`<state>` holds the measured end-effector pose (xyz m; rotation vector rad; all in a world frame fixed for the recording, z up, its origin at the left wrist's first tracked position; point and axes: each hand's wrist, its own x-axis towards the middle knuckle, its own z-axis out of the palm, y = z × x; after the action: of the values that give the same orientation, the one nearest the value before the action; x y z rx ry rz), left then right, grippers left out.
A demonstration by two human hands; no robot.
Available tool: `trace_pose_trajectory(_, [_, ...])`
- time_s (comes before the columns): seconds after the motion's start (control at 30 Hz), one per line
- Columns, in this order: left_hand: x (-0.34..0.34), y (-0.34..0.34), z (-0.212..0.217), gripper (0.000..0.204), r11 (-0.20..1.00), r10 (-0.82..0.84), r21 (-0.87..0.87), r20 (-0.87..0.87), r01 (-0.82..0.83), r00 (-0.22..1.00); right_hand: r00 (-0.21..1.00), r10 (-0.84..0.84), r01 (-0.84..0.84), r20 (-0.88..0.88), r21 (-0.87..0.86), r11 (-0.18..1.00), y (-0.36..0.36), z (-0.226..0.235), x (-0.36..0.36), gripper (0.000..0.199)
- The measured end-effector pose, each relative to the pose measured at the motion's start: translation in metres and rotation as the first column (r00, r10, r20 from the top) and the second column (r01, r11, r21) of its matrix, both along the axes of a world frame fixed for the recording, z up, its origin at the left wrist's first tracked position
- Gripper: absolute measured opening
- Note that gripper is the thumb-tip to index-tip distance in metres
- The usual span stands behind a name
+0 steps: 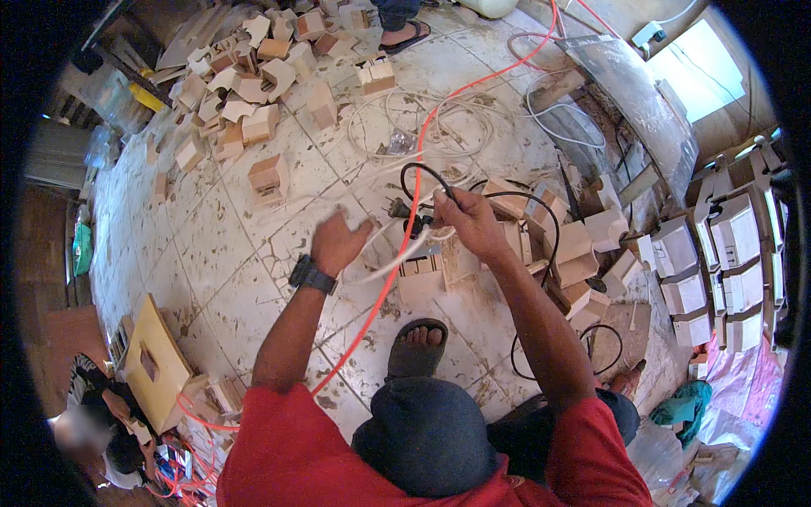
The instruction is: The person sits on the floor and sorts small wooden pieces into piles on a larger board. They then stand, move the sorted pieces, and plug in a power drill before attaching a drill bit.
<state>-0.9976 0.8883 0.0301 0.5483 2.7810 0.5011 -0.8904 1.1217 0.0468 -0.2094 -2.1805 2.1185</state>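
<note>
My right hand (470,226) is closed on a black cable (434,173), which loops up over it. Just left of its fingers are dark plugs (414,226), with a plug (397,207) beside them. My left hand (340,242), with a dark wristwatch (312,275) on the wrist, is held out over the floor. Its thumb stands apart from the fingers and I see nothing held in it. A white cable (384,272) curves between my hands, and a red hose (390,283) crosses in front of it. Under the plugs lies a wooden block (422,279).
Cut wooden pieces (245,93) are heaped at the far left, and more (574,253) lie at right beside stacked wooden parts (731,228). White cable coils (473,127) lie ahead. Another person's foot (404,35) shows at the top; someone (110,422) sits at lower left.
</note>
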Motion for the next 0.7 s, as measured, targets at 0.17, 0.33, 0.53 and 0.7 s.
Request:
trace_pose_trajectory(0.17, [0.06, -0.019, 0.01, 0.059, 0.929, -0.275, 0.299, 0.952, -0.22, 0.135, 0.993, -0.049, 0.031, 0.105, 0.165, 0.986, -0.01, -0.007, -0.001, 0.044])
trace_pose_trajectory(0.33, [0.07, -0.016, 0.025, 0.043, 0.695, -0.374, 0.446, 0.894, -0.563, 0.247, 0.989, 0.059, -0.08, 0.139, 0.154, 0.985, -0.017, -0.016, -0.015, 0.038])
trace_pose_trajectory(0.53, [0.098, -0.01, 0.029, 0.05, 0.705, -0.419, 0.553, 0.83, -0.444, 0.369, 0.918, 0.176, -0.3, 0.356, 0.331, 0.894, -0.025, -0.002, -0.044, 0.032])
trace_pose_trajectory(0.7, [0.101, -0.021, 0.006, 0.039, 0.364, -0.152, 0.46, 0.887, -0.81, 0.436, 0.995, 0.099, -0.074, 0.013, 0.762, 0.644, -0.033, -0.004, -0.049, 0.024])
